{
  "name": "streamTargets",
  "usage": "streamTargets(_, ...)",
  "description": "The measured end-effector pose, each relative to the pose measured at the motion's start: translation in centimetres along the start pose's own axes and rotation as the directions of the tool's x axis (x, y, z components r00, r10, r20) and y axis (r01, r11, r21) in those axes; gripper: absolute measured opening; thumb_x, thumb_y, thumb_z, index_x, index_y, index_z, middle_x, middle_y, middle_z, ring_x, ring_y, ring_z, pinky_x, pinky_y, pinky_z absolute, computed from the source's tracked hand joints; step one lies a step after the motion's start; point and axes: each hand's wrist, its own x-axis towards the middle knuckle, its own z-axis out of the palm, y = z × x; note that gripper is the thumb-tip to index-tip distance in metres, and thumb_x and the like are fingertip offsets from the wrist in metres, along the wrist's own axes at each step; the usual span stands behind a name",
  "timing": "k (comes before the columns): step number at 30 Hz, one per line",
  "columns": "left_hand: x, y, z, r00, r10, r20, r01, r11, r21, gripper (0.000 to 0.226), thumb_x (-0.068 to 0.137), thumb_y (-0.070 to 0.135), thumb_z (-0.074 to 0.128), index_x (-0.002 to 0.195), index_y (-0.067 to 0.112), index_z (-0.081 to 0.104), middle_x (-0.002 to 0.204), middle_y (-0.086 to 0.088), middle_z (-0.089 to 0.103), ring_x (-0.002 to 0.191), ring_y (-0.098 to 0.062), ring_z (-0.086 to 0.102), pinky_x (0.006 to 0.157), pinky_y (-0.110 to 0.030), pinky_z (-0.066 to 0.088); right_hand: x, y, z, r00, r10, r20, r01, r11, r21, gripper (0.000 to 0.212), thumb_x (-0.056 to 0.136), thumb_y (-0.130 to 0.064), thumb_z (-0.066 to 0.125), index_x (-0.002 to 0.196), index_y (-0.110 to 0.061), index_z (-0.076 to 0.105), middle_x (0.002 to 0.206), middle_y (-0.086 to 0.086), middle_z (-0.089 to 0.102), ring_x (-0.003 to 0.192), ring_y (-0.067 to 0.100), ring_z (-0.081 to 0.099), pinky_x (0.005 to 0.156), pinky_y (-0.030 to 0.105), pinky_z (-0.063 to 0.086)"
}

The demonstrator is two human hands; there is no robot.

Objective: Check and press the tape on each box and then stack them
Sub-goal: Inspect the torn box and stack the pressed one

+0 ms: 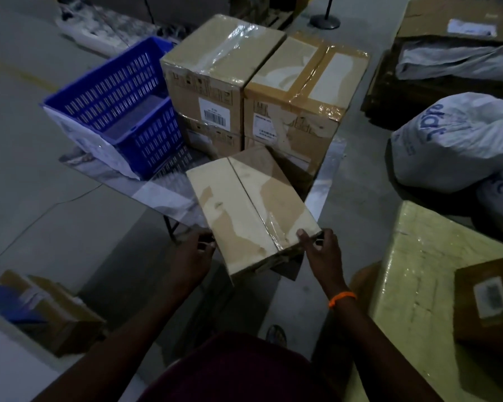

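Note:
A cardboard box (pixel 250 207) with clear tape along its centre seam is tilted above the glass table's near corner. My left hand (pixel 193 253) grips its near left edge, fingers curled under the side. My right hand (pixel 321 248) grips its near right corner, thumb on top and fingers round the side. Behind it, two stacks of taped boxes stand side by side on the table, the left stack (pixel 215 76) topped with clear tape, the right stack (pixel 302 82) with brown tape.
A blue plastic crate (pixel 119 111) leans on the glass table (pixel 169 195) left of the stacks. White sacks (pixel 459 140) lie on the floor at right. A wrapped yellowish block (pixel 418 271) carries a small box (pixel 488 303). An opened box (pixel 55 311) sits at lower left.

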Motion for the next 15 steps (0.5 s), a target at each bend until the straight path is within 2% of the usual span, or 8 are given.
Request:
streamTargets(2, -2.4, 0.6, 0.2, 0.997, -0.07, -0.02, 0.066, 0.987, -0.147, 0.024, 0.103, 0.018, 0.057, 0.122, 0.032, 0.058, 0.123, 0.006, 0.064, 0.108, 0.002, 0.061, 0.091, -0.027, 0.055, -0.9, -0.4, -0.1, 0.999, 0.024, 0.036, -0.024, 1.0, -0.012, 0.043, 0.087, -0.055, 0.074, 0.103, -0.018, 0.058, 0.101, -0.002, 0.064, 0.09, 0.013, 0.062, 0.073, 0.021, 0.047)
streamTargets(4, -4.7, 1.5, 0.0, 0.994, -0.107, -0.005, 0.103, 0.963, -0.25, 0.032, 0.105, 0.019, 0.053, 0.134, 0.031, 0.052, 0.125, 0.017, 0.061, 0.109, 0.015, 0.058, 0.083, -0.007, 0.049, -1.9, -1.3, 0.0, 0.994, 0.051, 0.1, -0.051, 0.999, -0.003, 0.044, 0.09, -0.054, 0.071, 0.106, -0.016, 0.057, 0.097, -0.008, 0.066, 0.086, 0.005, 0.062, 0.065, 0.009, 0.043)
streamTargets(5, -5.6, 1.8, -0.2, 0.993, -0.114, 0.009, 0.112, 0.95, -0.291, 0.034, 0.105, 0.02, 0.051, 0.136, 0.034, 0.049, 0.124, 0.026, 0.059, 0.109, 0.019, 0.056, 0.081, -0.004, 0.047, -2.4, -1.7, 0.2, 0.989, 0.057, 0.134, -0.058, 0.998, 0.006, 0.043, 0.092, -0.053, 0.069, 0.107, -0.015, 0.056, 0.096, -0.009, 0.066, 0.085, 0.003, 0.062, 0.063, 0.007, 0.042)
streamTargets(7, -6.8, 2.1, -0.8, 0.992, -0.125, 0.008, 0.12, 0.93, -0.347, 0.036, 0.106, 0.024, 0.051, 0.135, 0.045, 0.046, 0.121, 0.038, 0.058, 0.111, 0.021, 0.054, 0.082, -0.002, 0.046, -3.6, -2.6, 0.7, 0.982, 0.056, 0.179, -0.062, 0.998, 0.029, 0.04, 0.096, -0.051, 0.065, 0.109, -0.014, 0.057, 0.097, -0.008, 0.068, 0.086, -0.004, 0.062, 0.063, 0.006, 0.043)
streamTargets(9, -6.9, 2.4, -2.0, 0.987, -0.155, -0.034, 0.129, 0.911, -0.393, 0.036, 0.105, 0.026, 0.053, 0.134, 0.047, 0.047, 0.12, 0.035, 0.058, 0.108, 0.022, 0.055, 0.08, -0.001, 0.046, -4.7, -3.9, 1.2, 0.983, 0.038, 0.177, -0.055, 0.995, 0.087, 0.036, 0.097, -0.049, 0.063, 0.109, -0.016, 0.059, 0.099, -0.007, 0.069, 0.086, -0.007, 0.063, 0.066, 0.006, 0.044)
streamTargets(12, -5.9, 3.3, -4.5, 0.984, -0.158, -0.087, 0.1, 0.88, -0.465, 0.037, 0.102, 0.034, 0.057, 0.139, 0.034, 0.052, 0.123, 0.025, 0.062, 0.108, 0.013, 0.061, 0.08, -0.007, 0.05, -5.6, -6.1, 1.7, 0.99, -0.033, 0.138, 0.008, 0.984, 0.178, 0.033, 0.097, -0.05, 0.06, 0.108, -0.019, 0.062, 0.104, -0.009, 0.07, 0.098, -0.002, 0.064, 0.076, 0.01, 0.046)
streamTargets(15, -4.6, 4.9, -6.9, 0.982, -0.113, -0.152, 0.016, 0.85, -0.527, 0.06, 0.09, 0.047, 0.06, 0.144, 0.021, 0.052, 0.133, 0.01, 0.062, 0.116, 0.001, 0.062, 0.082, -0.014, 0.053, -5.5, -9.4, 1.6, 0.986, -0.137, 0.094, 0.107, 0.955, 0.278, 0.029, 0.099, -0.042, 0.06, 0.112, -0.017, 0.064, 0.109, -0.009, 0.071, 0.098, 0.0, 0.065, 0.077, 0.012, 0.048)
